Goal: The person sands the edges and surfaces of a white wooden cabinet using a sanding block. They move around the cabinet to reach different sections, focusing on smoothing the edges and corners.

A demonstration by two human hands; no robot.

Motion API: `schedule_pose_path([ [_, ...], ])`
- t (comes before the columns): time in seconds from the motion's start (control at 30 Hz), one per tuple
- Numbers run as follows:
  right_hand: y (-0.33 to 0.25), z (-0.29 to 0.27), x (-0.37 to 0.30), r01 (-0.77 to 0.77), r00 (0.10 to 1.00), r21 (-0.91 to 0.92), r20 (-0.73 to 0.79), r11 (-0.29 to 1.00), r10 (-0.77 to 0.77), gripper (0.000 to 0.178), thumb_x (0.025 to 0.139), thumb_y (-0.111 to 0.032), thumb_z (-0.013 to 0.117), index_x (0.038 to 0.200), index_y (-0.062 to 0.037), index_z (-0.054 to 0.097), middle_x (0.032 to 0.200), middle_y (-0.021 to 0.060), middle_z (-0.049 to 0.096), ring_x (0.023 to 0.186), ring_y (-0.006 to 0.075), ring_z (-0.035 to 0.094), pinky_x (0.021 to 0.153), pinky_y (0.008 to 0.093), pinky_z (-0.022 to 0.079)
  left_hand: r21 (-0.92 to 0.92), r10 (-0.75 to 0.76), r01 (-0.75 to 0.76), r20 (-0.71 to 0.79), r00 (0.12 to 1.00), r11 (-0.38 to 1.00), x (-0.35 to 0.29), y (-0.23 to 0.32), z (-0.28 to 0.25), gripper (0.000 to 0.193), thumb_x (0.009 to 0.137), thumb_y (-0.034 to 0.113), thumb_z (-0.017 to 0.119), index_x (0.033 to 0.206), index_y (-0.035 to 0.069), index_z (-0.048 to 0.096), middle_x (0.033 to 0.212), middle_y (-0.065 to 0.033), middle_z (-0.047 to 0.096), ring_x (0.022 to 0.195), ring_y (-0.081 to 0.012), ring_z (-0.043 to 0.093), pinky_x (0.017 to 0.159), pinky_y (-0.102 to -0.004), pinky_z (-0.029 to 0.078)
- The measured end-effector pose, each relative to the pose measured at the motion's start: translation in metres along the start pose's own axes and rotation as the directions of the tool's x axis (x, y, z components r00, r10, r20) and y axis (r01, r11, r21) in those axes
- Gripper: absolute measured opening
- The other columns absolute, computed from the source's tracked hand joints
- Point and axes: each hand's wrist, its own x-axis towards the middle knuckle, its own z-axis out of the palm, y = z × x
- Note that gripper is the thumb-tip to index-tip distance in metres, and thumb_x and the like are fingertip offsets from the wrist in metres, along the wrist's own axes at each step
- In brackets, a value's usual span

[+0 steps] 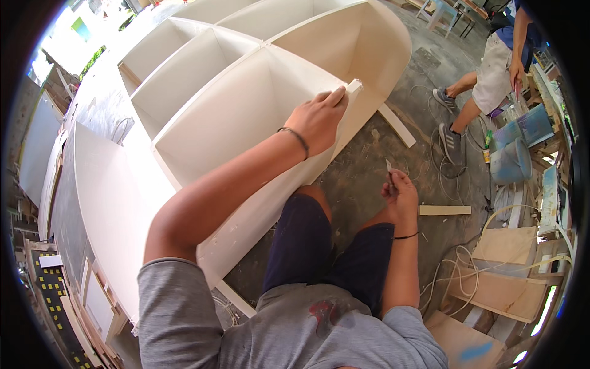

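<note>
A large white curved shelf unit (203, 117) with several open compartments lies tilted in front of me. My left hand (318, 120) is closed at its near right edge, fingers bent over a whitish block-like piece (354, 86) whose end sticks out past the fingertips. Whether this piece is loose or part of the edge I cannot tell. Lower and to the right, apart from the unit, my right hand (401, 192) pinches a small flat blade (388, 165), like a scraper, pointing upward. Its handle is mostly hidden by the fingers.
Wooden strips (445, 210) lie on the grey floor. At the right stand a bluish bucket (510, 161), loose hoses (470, 270) and plywood boxes (501, 292). Another person in grey shoes (452, 144) stands at the upper right. Leaning boards (98, 295) are at the lower left.
</note>
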Motion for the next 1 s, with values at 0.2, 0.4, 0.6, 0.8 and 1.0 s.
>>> schedule_pose_path([
  [0.2,-0.007,0.024,-0.027,-0.063,0.996,0.038,0.064,0.997,0.061,0.015,0.093,-0.011,0.061,0.106,-0.0064,0.066,0.093,-0.0001,0.064,0.085,0.0114,0.061,0.073,0.0264,0.049,-0.411,0.078,-0.035,0.089,0.993,0.911,-0.132,-0.010,-0.069,0.044,0.089,-0.002,0.053,0.133,-0.003,0.051,0.143,-0.0196,0.048,0.132,-0.0364,0.047,0.111,-0.0423,0.038],
  [0.4,-0.007,0.074,-0.005,0.249,0.966,-0.376,0.168,0.893,-0.199,0.010,0.091,-0.012,0.065,0.095,-0.0034,0.064,0.084,-0.0014,0.060,0.078,0.0096,0.055,0.070,0.0247,0.044,-0.071,-0.288,0.280,-0.203,0.936,0.957,-0.197,-0.073,-0.088,0.027,0.093,0.017,0.061,0.115,0.003,0.066,0.113,-0.0173,0.066,0.108,-0.0335,0.061,0.095,-0.0395,0.047],
  [0.6,-0.046,0.127,0.034,0.653,0.722,-0.655,0.386,0.381,-0.574,0.015,0.088,-0.009,0.062,0.101,-0.0017,0.063,0.083,0.0101,0.062,0.076,0.0221,0.061,0.070,0.0338,0.048,0.051,-0.525,0.526,0.202,0.827,0.849,-0.206,-0.056,-0.083,0.054,0.093,0.039,0.060,0.051,0.006,0.048,0.044,-0.0072,0.037,0.043,-0.0248,0.035,0.047,-0.0388,0.031],
  [0.8,-0.063,0.166,0.067,0.699,0.414,-0.689,0.608,-0.192,-0.678,0.029,0.085,-0.007,0.059,0.112,-0.0081,0.066,0.100,0.0148,0.065,0.090,0.0340,0.064,0.078,0.0445,0.054,0.112,-0.530,0.519,0.244,0.812,0.847,-0.203,-0.057,-0.085,0.056,0.091,0.038,0.060,0.048,0.006,0.042,0.042,-0.0058,0.035,0.041,-0.0237,0.032,0.045,-0.0381,0.029],
  [1.0,-0.008,0.194,-0.011,0.774,0.355,-0.606,0.658,-0.185,-0.664,0.031,0.085,-0.005,0.059,0.114,-0.0070,0.067,0.082,0.0127,0.055,0.076,0.0323,0.058,0.066,0.0432,0.049,0.147,-0.554,0.535,0.254,0.793,0.832,-0.195,-0.050,-0.085,0.054,0.089,0.036,0.062,0.048,0.006,0.044,0.042,-0.0060,0.037,0.041,-0.0234,0.035,0.046,-0.0380,0.030],
])
